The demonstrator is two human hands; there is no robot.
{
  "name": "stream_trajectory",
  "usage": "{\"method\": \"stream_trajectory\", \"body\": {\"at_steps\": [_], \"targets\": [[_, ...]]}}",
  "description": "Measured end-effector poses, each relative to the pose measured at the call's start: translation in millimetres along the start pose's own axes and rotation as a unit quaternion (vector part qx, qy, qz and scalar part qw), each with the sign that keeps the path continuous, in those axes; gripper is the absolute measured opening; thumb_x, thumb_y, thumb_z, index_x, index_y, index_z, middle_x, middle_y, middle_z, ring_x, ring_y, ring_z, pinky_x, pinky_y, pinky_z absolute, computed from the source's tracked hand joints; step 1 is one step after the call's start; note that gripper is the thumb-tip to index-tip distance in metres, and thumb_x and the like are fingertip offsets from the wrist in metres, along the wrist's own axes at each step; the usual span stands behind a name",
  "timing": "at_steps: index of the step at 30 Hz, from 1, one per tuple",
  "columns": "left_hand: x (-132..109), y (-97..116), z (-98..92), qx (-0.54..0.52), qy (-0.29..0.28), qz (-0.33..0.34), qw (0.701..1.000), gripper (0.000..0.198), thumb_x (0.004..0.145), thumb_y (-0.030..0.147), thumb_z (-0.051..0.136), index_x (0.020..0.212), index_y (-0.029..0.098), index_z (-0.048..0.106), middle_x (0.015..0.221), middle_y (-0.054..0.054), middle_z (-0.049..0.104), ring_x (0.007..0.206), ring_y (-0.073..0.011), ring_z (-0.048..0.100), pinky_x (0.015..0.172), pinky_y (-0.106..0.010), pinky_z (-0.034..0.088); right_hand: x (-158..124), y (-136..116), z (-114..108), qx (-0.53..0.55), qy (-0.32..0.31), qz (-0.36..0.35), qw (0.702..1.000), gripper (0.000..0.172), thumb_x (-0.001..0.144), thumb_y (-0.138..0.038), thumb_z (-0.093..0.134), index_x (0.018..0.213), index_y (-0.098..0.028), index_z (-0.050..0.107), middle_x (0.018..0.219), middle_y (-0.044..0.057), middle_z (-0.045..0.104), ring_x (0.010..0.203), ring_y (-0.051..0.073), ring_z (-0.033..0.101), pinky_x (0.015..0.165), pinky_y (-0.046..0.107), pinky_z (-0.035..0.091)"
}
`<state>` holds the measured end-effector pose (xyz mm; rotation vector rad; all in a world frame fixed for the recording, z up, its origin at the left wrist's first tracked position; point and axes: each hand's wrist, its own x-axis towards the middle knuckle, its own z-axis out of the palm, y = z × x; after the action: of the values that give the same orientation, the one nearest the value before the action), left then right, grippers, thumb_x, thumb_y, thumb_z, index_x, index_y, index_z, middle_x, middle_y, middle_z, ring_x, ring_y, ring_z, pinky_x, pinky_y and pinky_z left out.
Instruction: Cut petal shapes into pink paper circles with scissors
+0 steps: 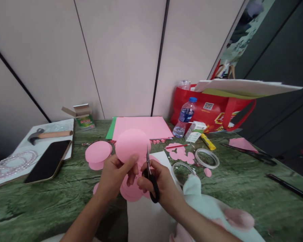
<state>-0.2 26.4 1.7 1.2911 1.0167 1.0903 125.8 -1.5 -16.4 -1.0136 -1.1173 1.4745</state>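
My left hand pinches a round pink paper disc along its lower edge, holding it up off the table. My right hand grips a pair of black-handled scissors. Their blades point upward at the right rim of the disc; whether they touch or cut the paper I cannot tell. Beneath both hands lie more pink paper discs, partly hidden by my fingers. To the left sits a stack of pink discs. A white sheet spreads under my forearms.
Pink paper sheets lie at the back. Pink scraps, tape rolls, a glue stick, a water bottle and a red bag stand right. A phone and hammer are left. A plush toy sits front right.
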Motion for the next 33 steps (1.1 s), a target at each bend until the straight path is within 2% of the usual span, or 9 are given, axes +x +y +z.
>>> {"method": "stream_trajectory", "body": {"at_steps": [8, 14, 18, 33], "targets": [[1.6, -1.1, -0.7, 0.03, 0.019, -0.001, 0.999, 0.032, 0.069, 0.026, 0.058, 0.041, 0.013, 0.048, 0.036, 0.004, 0.045, 0.031, -0.0045, 0.039, 0.034, -0.017, 0.031, 1.1, -2.9, -2.1, 0.021, -0.014, -0.014, 1.0, 0.045, 0.048, -0.032, 0.075, 0.075, -0.019, 0.042, 0.051, -0.008, 0.046, 0.044, 0.006, 0.036, 0.042, 0.018, 0.028], [0.9, 0.6, -0.8, 0.058, 0.015, -0.008, 0.998, 0.033, 0.067, 0.026, 0.059, 0.04, 0.014, 0.047, 0.033, 0.004, 0.044, 0.03, -0.0048, 0.038, 0.034, -0.017, 0.03, 1.4, -6.2, -2.1, 0.0, -0.003, -0.048, 0.999, 0.046, 0.049, -0.03, 0.075, 0.079, -0.019, 0.043, 0.061, -0.005, 0.048, 0.055, 0.009, 0.044, 0.052, 0.022, 0.034], [1.5, -1.3, -2.8, 0.06, 0.005, 0.0, 0.998, 0.033, 0.068, 0.026, 0.058, 0.039, 0.014, 0.047, 0.033, 0.004, 0.044, 0.032, -0.0048, 0.038, 0.035, -0.018, 0.03, 1.1, -6.5, -1.9, -0.008, 0.005, -0.04, 0.999, 0.046, 0.048, -0.032, 0.075, 0.078, -0.02, 0.043, 0.063, -0.004, 0.048, 0.057, 0.01, 0.044, 0.054, 0.023, 0.035], [1.8, -2.1, -6.1, 0.058, 0.0, -0.005, 0.998, 0.034, 0.069, 0.03, 0.057, 0.04, 0.015, 0.047, 0.032, 0.004, 0.043, 0.031, -0.0054, 0.036, 0.035, -0.018, 0.031, 1.0, -5.0, -1.5, 0.03, -0.002, -0.007, 1.0, 0.043, 0.048, -0.03, 0.075, 0.074, -0.019, 0.042, 0.051, -0.009, 0.041, 0.044, 0.005, 0.032, 0.042, 0.018, 0.024]]}}
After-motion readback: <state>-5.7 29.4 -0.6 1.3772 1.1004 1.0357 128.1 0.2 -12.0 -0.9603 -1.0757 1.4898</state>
